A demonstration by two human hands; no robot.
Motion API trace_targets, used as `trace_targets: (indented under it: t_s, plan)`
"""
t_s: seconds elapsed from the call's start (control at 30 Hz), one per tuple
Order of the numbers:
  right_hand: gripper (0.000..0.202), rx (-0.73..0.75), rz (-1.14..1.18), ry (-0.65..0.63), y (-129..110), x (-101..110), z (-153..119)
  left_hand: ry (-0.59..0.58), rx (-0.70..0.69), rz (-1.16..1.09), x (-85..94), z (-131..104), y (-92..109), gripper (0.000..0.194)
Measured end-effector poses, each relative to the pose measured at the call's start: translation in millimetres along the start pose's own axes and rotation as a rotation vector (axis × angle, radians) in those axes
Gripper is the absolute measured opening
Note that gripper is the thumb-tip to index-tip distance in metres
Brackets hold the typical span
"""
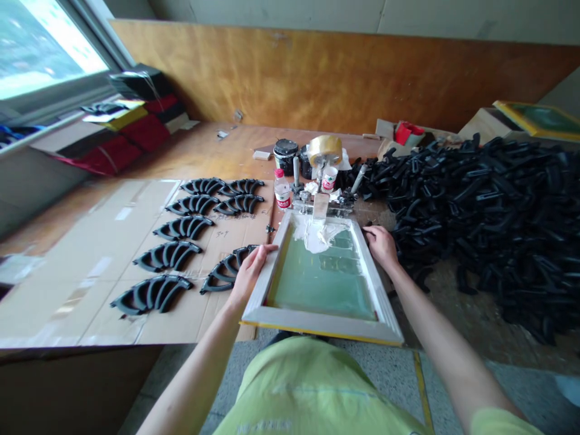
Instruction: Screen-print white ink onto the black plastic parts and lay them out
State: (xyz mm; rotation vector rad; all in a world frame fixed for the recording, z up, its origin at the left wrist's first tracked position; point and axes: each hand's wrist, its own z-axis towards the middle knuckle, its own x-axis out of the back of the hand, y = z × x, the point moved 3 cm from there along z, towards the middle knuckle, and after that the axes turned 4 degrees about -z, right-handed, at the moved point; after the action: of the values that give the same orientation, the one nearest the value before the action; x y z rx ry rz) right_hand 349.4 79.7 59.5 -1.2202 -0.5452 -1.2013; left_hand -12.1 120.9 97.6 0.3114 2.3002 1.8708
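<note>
A screen printing frame with green mesh lies tilted in front of me, its near edge at the table's front. White ink is spread over the far end of the mesh, where a squeegee stands. My left hand grips the frame's left side, thumb on top, other fingers mostly hidden. Beside the right side, my right hand is closed, fingertips close to the frame. A small dark bit shows at those fingertips; what it belongs to is unclear. Metal clamps sit behind the frame.
Curved black plastic parts lie in fanned rows on cardboard at left. A large heap of black parts covers the right side. Behind the frame stand a red-capped bottle, a black tub and a tape roll.
</note>
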Motion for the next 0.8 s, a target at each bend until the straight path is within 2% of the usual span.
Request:
trace_targets:
  t_s: [0.07,0.13,0.2,0.3,0.4,0.53,0.6,0.7,0.8]
  plan:
    - [0.035,0.044,0.039,0.081,-14.8,3.5,22.9,-0.038,0.078,0.024,2.2,-3.9,-31.4,0.061]
    - [0.050,0.184,0.034,0.082,-47.7,-4.0,45.8,-0.049,0.136,0.015,1.4,-2.3,-60.5,0.072]
    - [0.054,0.282,-0.031,-0.006,-83.1,-19.8,63.8,-0.030,0.158,0.024,0.0,2.3,-81.8,0.078]
    - [0.027,0.302,-0.170,-0.228,-115.6,-44.5,69.9,-0.016,0.151,0.053,-0.4,8.2,-97.0,0.076]
    - [0.013,0.337,-0.232,-0.337,-120.2,-51.2,46.7,-0.025,0.144,0.101,1.8,10.4,-101.8,0.069]
    - [0.019,0.592,-0.125,-0.395,-111.2,-33.2,4.6,0.002,0.125,0.136,4.2,11.0,-105.1,0.064]
    - [0.021,0.691,-0.057,-0.449,-107.7,-23.3,-2.8,0.012,0.124,0.127,3.8,10.9,-105.1,0.064]
    - [0.014,0.664,-0.020,-0.456,-106.0,-19.5,4.3,0.017,0.123,0.112,2.7,9.4,-101.4,0.064]
    - [0.014,0.577,-0.028,-0.309,-106.2,-26.7,4.3,0.015,0.126,0.090,1.9,6.8,-96.5,0.063]
